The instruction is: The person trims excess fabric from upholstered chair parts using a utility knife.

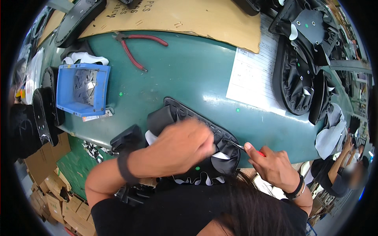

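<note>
A black padded, leather-like piece [204, 122] with a curved, stapled-looking rim lies at the table's near edge, in front of my body. My left hand [181, 143] is closed in a fist over its middle, slightly smeared by motion; whatever the fingers hold is hidden. At the piece's right end, my right hand [273, 163] is closed around a red-handled tool [260, 153]. The tool's slim metal tip reaches to the rim; its exact kind cannot be made out. White lining shows in folds of the piece.
Red-handled pincers [136, 47] lie on the green table [185, 70]. A blue bin [104, 90] with small metal pieces stands left. Cardboard [177, 19] covers the back, with printed paper [256, 82] beside it. More black padded pieces [295, 78] lie right; a co-worker [342, 173] is beyond.
</note>
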Demonstrator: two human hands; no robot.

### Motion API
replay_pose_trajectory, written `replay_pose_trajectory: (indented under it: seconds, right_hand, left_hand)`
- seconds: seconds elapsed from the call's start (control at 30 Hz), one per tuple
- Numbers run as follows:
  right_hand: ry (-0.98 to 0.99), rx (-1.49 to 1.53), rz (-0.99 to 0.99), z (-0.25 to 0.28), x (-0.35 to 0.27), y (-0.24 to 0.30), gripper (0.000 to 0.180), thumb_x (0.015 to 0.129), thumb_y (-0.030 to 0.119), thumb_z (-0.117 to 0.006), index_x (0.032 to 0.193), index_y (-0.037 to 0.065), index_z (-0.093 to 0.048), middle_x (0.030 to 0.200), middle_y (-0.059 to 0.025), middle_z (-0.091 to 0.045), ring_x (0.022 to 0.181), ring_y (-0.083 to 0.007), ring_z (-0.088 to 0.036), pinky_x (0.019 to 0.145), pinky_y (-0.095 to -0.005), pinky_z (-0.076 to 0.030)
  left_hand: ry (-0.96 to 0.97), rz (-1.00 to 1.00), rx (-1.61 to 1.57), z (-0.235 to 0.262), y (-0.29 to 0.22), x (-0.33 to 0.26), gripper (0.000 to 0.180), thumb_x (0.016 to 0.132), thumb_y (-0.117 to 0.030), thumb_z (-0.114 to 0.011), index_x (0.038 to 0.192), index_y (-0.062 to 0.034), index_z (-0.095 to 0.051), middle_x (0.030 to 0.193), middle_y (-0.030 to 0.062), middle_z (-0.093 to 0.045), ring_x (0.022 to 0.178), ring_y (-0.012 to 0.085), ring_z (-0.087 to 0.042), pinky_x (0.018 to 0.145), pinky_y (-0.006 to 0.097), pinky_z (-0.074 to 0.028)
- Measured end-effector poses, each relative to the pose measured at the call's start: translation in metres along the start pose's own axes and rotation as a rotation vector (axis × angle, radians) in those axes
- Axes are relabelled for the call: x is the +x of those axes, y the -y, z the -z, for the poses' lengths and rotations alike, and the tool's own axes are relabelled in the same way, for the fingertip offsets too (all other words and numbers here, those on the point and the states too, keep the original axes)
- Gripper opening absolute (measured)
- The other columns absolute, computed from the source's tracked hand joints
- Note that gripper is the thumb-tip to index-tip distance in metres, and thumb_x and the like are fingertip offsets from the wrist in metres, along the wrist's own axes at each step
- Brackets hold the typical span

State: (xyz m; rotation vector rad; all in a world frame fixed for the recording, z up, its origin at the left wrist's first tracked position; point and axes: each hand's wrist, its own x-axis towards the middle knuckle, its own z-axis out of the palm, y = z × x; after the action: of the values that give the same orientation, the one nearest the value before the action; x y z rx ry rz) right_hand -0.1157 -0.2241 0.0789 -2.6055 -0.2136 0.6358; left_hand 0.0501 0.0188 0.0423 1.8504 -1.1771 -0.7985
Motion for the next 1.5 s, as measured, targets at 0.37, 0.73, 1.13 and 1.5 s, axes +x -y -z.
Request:
replay_pose_trajectory:
  seconds: [0.37,0.73,1.13,1.5]
  right_hand:
    - [0.124,0.022,-0.049,0.022,0.011,-0.002,0.052,0.088,0.016,-0.064,0.137,0.014,-0.047,0.072,-0.0097,-0.055,0.057,-0.0305,-0.057,0.050,-0.0412,-0.043]
    - [0.035,0.025,0.001,0.019,0.015,-0.009,0.056,0.087,0.013,-0.062,0.140,0.025,-0.045,0.062,-0.0077,-0.047,0.048,-0.0266,-0.053,0.041,-0.0387,-0.035]
    - [0.103,0.033,0.012,0.021,0.020,-0.008,0.057,0.088,0.015,-0.058,0.142,0.027,-0.043,0.064,-0.0097,-0.047,0.049,-0.0278,-0.054,0.043,-0.0393,-0.037]
    - [-0.014,0.141,-0.094,-0.022,-0.021,0.006,0.062,0.085,0.013,-0.066,0.142,0.015,-0.042,0.067,-0.0130,-0.050,0.049,-0.0308,-0.053,0.047,-0.0410,-0.044]
  left_hand:
    - [-0.354,-0.362,0.450,-0.015,0.032,0.009,0.021,0.078,-0.014,-0.073,0.091,-0.0068,-0.059,0.089,0.0067,-0.060,0.077,0.0258,-0.057,0.067,0.036,-0.045]
    - [-0.215,-0.062,0.573,0.002,0.002,-0.004,0.024,0.074,-0.020,-0.076,0.085,-0.0080,-0.057,0.093,0.0037,-0.057,0.087,0.0243,-0.052,0.076,0.038,-0.039]
    - [-0.009,0.122,0.357,-0.011,-0.021,-0.009,0.025,0.082,-0.031,-0.073,0.084,-0.0103,-0.059,0.078,0.0020,-0.056,0.068,0.0214,-0.049,0.069,0.033,-0.034]
    - [-0.452,-0.249,-0.455,0.006,0.018,0.008,0.031,0.082,-0.019,-0.069,0.062,-0.0065,-0.049,0.072,0.0049,-0.042,0.076,0.0209,-0.051,0.064,0.034,-0.038]
